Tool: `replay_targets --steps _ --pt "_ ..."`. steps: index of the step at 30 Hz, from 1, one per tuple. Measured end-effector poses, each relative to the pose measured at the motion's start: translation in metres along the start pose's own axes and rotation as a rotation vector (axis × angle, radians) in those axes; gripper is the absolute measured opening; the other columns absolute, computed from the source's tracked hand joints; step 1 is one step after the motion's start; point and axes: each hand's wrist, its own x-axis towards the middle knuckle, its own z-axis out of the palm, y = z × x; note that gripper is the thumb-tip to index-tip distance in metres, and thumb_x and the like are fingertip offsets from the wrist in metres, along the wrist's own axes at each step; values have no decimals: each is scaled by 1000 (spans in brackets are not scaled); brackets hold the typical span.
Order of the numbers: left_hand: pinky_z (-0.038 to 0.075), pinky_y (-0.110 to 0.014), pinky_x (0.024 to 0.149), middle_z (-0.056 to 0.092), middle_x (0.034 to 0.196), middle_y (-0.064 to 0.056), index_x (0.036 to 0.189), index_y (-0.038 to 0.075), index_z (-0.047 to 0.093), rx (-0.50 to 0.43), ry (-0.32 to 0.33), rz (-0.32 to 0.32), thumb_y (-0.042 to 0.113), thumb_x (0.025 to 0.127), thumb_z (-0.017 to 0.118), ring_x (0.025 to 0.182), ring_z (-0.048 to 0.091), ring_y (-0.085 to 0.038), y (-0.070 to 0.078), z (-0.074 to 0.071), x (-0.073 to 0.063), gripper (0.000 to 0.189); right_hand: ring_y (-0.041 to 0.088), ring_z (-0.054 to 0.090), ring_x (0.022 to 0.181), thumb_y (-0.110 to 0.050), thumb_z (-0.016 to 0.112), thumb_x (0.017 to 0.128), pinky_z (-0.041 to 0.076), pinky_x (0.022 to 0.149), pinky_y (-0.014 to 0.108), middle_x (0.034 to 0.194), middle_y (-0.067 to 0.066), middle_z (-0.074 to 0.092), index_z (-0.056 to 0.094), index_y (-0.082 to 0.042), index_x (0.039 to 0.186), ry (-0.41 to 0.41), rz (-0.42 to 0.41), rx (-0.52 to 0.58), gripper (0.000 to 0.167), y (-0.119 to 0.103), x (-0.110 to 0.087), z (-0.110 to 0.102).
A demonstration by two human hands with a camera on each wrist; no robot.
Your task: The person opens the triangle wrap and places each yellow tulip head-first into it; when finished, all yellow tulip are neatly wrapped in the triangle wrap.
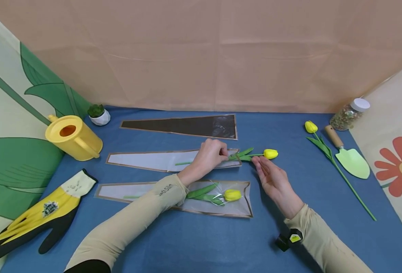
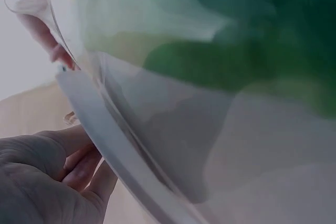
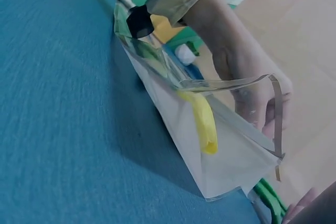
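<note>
1. The left hand [image 1: 212,153], at the frame's centre, curls its fingers at the mouth of the middle wrapper [image 1: 153,160] and appears to pinch its edge. If that edge slips, the mouth could fold onto the leaves.
2. The half-inserted tulip [image 1: 245,152] lies right of centre, stem inside, bloom beyond the mouth. Its spread leaves could catch on the rim and bend or crease the film.
3. The right hand [image 1: 274,182] has its fingertips at the lower leaf; whether they pinch it, I cannot tell. Pressing there rather than on the stem could skew the flower.
4. The left forearm crosses the near wrapper [image 1: 204,208], lower centre, which holds another yellow tulip; a dragging sleeve might shift it.
5. The dark wrapper [image 1: 187,125] lies above centre, out of the way.
6. At right are a loose tulip [image 1: 320,146], trowel [image 1: 353,163] and jar [image 1: 345,116]; at left, a watering can [image 1: 76,138] and glove [image 1: 50,206]. None blocks the hands.
</note>
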Motion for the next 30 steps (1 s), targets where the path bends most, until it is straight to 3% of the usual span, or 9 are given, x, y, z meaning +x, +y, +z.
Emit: replay_targets --steps 6,11,16,21,24,30 --pt "57 -31 73 74 82 -3 82 9 77 -6 7 6 3 94 83 73 69 -15 2 -1 1 15 11 76 90 -6 67 105 57 83 17 98 8 79 76 -4 113 11 1 64 12 0 2 -2" --pt "57 -31 73 75 83 -3 83 10 78 12 15 10 3 95 83 73 69 -15 5 -1 -1 15 13 76 85 -4 68 103 57 87 18 93 9 76 78 -2 99 8 -27 88 11 3 5 0" --pt "57 -31 72 75 83 -2 83 11 77 28 20 14 4 94 83 73 69 -15 7 0 -2 15 13 75 87 -2 67 103 56 89 18 96 8 73 72 -3 106 11 -72 105 6 9 6 4" --pt "57 -33 73 75 83 -3 84 12 76 39 44 28 3 94 84 72 69 -15 8 1 -3 15 14 76 97 1 66 102 55 93 19 109 9 72 57 -6 136 17 -78 181 36 13 5 10" --pt "57 -33 73 75 82 -3 82 11 76 41 68 41 2 94 84 71 68 -14 8 1 -3 16 14 75 102 1 64 103 55 94 19 110 9 72 50 -8 148 15 -81 181 48 15 5 13" --pt "57 -34 73 74 81 -3 82 10 75 57 93 54 1 94 83 71 67 -15 8 1 -4 17 14 75 102 0 65 103 55 95 20 110 9 72 52 -7 143 11 -81 154 43 19 5 18"
